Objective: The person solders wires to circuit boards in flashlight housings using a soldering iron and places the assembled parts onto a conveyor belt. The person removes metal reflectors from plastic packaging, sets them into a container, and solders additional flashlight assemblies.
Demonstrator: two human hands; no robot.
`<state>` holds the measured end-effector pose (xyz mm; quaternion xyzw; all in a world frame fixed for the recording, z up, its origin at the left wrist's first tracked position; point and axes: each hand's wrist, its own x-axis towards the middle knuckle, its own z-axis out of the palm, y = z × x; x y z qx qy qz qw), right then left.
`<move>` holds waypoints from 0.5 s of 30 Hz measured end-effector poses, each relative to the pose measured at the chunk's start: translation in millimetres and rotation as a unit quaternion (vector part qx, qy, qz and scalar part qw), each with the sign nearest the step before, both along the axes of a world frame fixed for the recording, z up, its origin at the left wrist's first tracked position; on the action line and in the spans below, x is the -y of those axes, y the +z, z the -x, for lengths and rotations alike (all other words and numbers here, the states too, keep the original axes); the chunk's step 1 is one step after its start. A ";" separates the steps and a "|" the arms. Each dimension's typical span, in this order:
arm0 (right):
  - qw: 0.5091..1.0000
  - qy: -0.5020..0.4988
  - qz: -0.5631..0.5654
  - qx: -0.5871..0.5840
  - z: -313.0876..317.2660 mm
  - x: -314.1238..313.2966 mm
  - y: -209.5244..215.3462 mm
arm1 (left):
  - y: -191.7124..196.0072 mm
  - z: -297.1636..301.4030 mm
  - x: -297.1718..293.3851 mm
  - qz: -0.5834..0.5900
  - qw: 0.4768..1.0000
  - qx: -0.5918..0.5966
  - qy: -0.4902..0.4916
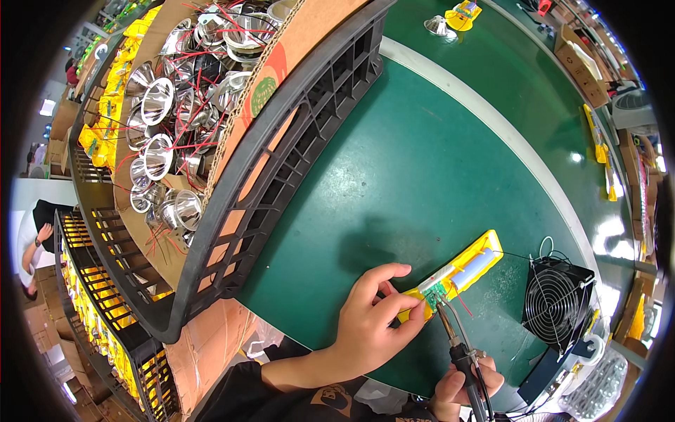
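On the green tabletop in front of me lies a yellow plastic housing (494,244), set at a slant. It holds a blue cylindrical battery (476,267), a thin white strip (439,276) and a small green circuit board (434,292). Thumb and fingers of my left hand (376,320) close on the housing's near end, beside the board; the exact grip is partly hidden. My right hand (467,383) is wrapped round a soldering iron (460,355) with a thin curved tube along it. The iron's tip meets the board or hovers just over it. A red wire (465,305) sticks out beside the housing.
At left stands a black plastic crate (281,165) with cardboard and silver reflector cups (157,100) with red wires. A black fan (559,302) is at right. Beyond the pale curved edge (492,119) lie more yellow parts (463,15). Another person (31,246) is far left.
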<state>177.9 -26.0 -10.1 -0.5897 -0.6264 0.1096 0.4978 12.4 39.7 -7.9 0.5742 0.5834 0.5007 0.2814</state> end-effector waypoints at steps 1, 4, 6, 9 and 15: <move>1.000 0.004 0.002 0.009 -0.9 0.1 -0.9 | -0.4 0.3 -0.1 0.002 1.000 0.000 -0.001; 0.995 0.074 0.048 -0.054 -10.0 10.5 4.8 | -0.3 0.9 -0.8 -0.006 1.000 -0.004 0.001; 0.999 -0.004 -0.028 -0.040 3.2 -1.8 1.8 | 0.1 0.4 -0.2 -0.006 1.000 -0.003 0.001; 0.989 -0.105 -0.093 -0.048 12.5 -3.3 3.3 | -0.7 0.2 1.3 -0.003 1.000 -0.006 0.001; 0.990 -0.068 -0.088 -0.088 1.2 4.8 6.2 | 0.1 6.7 3.9 -0.006 0.998 -0.059 -0.010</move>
